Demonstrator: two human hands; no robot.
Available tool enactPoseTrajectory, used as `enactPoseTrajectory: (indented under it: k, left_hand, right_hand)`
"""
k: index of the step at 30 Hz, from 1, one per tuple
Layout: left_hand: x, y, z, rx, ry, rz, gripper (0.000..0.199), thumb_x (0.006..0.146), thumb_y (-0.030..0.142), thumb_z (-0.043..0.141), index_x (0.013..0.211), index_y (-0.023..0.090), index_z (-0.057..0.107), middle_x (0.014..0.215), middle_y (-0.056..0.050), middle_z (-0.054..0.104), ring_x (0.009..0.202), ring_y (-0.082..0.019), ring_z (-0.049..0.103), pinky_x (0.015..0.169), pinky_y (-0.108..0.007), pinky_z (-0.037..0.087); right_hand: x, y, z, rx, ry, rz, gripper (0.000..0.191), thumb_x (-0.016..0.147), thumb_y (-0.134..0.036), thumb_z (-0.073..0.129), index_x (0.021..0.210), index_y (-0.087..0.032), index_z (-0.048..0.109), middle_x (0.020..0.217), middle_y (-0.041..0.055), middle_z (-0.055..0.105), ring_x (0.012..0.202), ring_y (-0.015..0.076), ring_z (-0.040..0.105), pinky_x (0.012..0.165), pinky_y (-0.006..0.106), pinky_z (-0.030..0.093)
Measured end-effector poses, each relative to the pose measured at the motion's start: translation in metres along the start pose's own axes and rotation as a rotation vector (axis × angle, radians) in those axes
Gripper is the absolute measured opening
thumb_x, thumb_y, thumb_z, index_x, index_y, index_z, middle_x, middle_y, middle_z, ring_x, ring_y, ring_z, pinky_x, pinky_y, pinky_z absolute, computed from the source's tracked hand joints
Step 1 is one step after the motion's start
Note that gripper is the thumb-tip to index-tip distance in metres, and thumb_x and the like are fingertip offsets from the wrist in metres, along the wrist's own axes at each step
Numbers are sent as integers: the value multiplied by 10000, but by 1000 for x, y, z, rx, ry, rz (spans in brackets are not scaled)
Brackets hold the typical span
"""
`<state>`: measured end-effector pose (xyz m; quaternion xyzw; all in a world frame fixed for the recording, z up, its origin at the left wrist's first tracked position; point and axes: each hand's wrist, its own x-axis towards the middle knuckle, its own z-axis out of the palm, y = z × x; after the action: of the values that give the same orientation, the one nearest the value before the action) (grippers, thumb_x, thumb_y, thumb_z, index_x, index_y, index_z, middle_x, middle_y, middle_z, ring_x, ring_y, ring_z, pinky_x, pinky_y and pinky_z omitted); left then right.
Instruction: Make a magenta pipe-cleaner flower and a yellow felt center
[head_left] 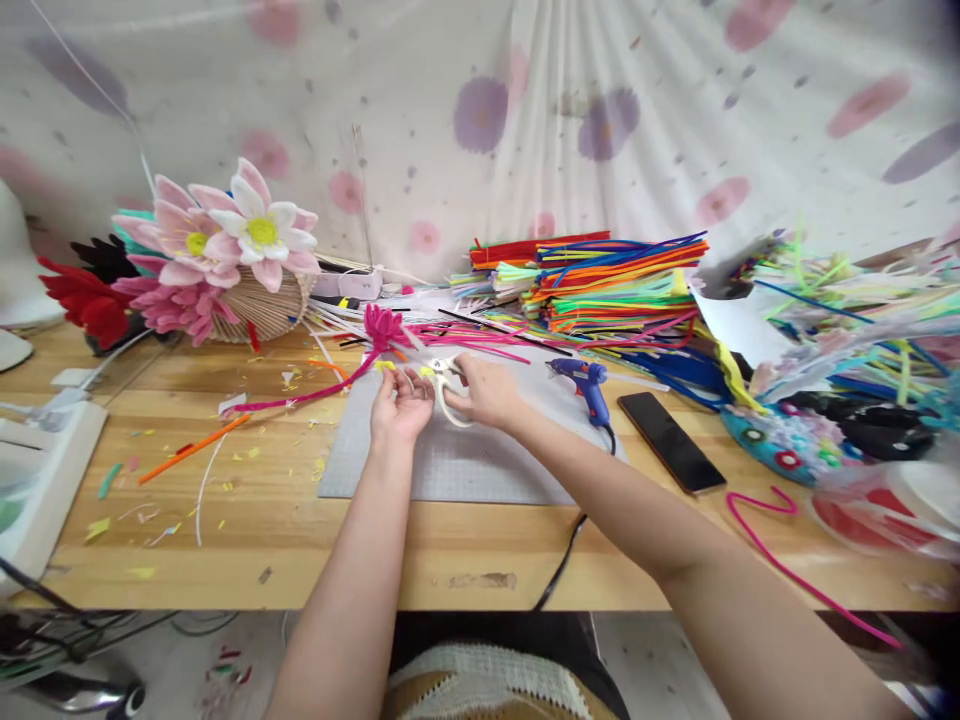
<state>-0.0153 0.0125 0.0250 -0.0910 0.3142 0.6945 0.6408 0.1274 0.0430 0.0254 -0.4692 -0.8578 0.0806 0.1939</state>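
My right hand point(484, 388) is closed on white-handled scissors point(451, 403) over the grey cutting mat point(480, 470). Beside it, my left hand point(401, 402) is turned palm up with its fingers curled, and a small yellow piece point(385, 366) shows at its fingertips. Another bit of yellow lies near the scissor blades. Just behind my left hand is a magenta fuzzy flower point(385, 328), its long stem point(300, 402) reaching left over the table. A blue glue gun point(585, 384) rests on the mat's right side.
Pink and white fuzzy flowers point(240, 235) stand at the back left. Bundles of colored pipe cleaners point(615, 285) fill the back. A phone point(671, 442) and a plastic tub point(885, 505) sit to the right; scraps dot the left table point(247, 560).
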Motion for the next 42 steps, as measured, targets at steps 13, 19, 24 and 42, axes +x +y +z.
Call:
enactPoseTrajectory:
  k: [13,19,24,42]
  left_hand:
    - [8,-13,-15,-60,-66,-4,402,856,371,415,503,193,488,590,-23,608,879,-192,601,828,-438,453]
    - [5,-18,-14,14,-102,-44,408,822,408,458,484,181,430,740,-48,645,925,-208,586,814,-447,457]
    - [-1,-22,-8,-62,-90,-122,444,866,403,366,484,180,398,782,-67,639,905,-198,590,796,-424,467]
    - [3,41,-10,926,-160,325,458,413,112,778,624,174,377,557,52,558,620,-110,593,703,-264,467]
  right_hand:
    - [-1,7,-3,-318,-135,-222,417,783,-502,449,988,-149,534,943,132,640,867,250,578,663,300,325]
    - [2,8,-6,-348,-139,-222,396,787,-477,457,993,-148,535,944,130,638,861,245,580,647,297,320]
    - [6,11,-10,-362,-120,-258,354,776,-421,493,989,-141,535,942,137,634,847,242,574,632,289,306]
    - [32,42,-74,385,-965,63,459,646,-574,611,768,-137,539,598,-34,463,519,58,402,486,199,309]
